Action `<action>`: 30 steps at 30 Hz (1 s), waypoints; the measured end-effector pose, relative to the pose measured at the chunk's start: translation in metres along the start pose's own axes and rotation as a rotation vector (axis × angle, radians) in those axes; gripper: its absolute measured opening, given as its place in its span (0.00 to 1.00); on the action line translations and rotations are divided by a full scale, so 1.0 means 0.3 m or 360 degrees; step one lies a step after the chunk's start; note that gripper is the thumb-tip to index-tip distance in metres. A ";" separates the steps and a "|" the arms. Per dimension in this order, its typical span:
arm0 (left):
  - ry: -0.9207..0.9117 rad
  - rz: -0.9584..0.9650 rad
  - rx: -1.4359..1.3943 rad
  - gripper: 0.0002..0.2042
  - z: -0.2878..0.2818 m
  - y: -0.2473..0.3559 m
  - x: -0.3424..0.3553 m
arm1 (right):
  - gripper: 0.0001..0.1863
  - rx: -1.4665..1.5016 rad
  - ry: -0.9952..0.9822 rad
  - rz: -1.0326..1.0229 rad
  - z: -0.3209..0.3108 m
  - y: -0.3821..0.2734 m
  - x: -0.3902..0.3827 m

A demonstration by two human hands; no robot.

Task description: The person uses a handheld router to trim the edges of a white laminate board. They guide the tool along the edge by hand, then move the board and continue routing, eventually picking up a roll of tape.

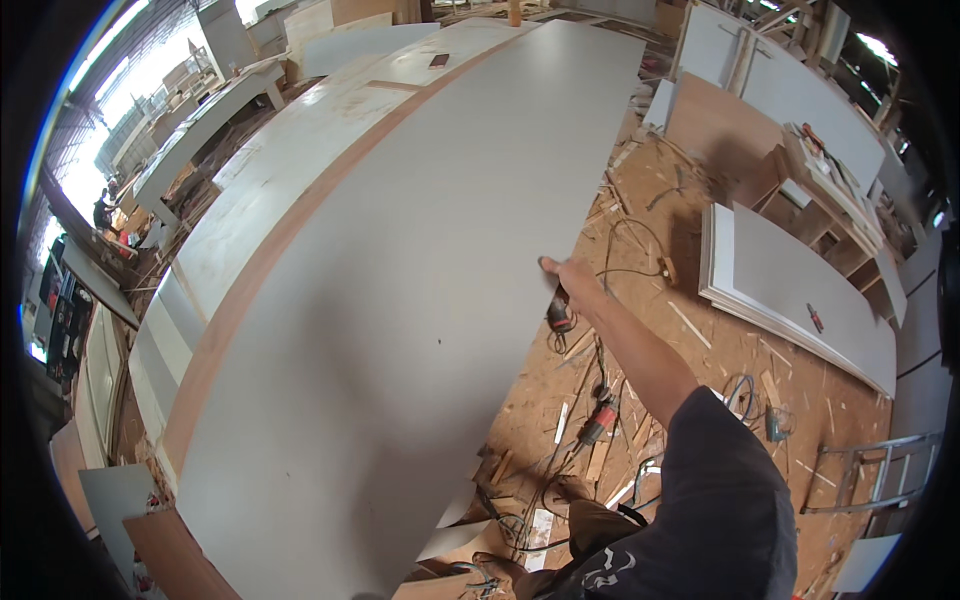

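Observation:
A large grey-white panel [440, 200] slants across the middle of the view, lying on the work surface. My right hand [572, 282] is at its right edge, with the thumb toward the panel's top face. The fingers are closed around a dark power tool with a red band [560, 315], whose body hangs beside the edge. My hand and the panel hide its working end, so its exact kind does not show. My left hand is not in view.
A red and black power tool [598, 420] lies on the littered floor among cords and wood scraps. Stacked panels [800, 290] stand at the right, near a metal frame [875, 475]. A wood strip [270, 250] runs along the panel's left side. A bench [200, 130] stands far left.

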State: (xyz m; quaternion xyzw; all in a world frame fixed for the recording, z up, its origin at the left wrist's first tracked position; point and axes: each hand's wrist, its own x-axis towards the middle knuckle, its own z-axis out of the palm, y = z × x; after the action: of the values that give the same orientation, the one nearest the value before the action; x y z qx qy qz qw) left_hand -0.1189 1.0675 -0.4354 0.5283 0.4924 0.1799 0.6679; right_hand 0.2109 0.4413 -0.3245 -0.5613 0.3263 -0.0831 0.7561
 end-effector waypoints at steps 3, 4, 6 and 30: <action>-0.0374 0.0470 0.0603 0.07 -0.197 -0.085 0.162 | 0.24 -0.0012 0.0136 -0.0157 -0.028 -0.011 0.320; -0.0668 0.0868 0.0999 0.06 -0.190 -0.031 0.158 | 0.24 -0.0089 0.0223 -0.0184 -0.027 -0.031 0.371; -0.0168 0.0233 -0.0027 0.08 0.074 -0.035 0.055 | 0.25 -0.0162 0.0294 -0.0178 -0.031 -0.076 0.465; 0.0151 0.0104 0.0058 0.31 0.376 0.292 -0.209 | 0.31 -0.1795 0.0077 0.1826 -1.624 1.750 -1.380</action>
State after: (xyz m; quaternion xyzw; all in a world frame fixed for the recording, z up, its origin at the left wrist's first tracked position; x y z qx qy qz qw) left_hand -0.0270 0.9933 -0.3335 0.5472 0.5092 0.2174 0.6278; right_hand -0.5214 0.4447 -0.7094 -0.6016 0.5728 0.4833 0.2764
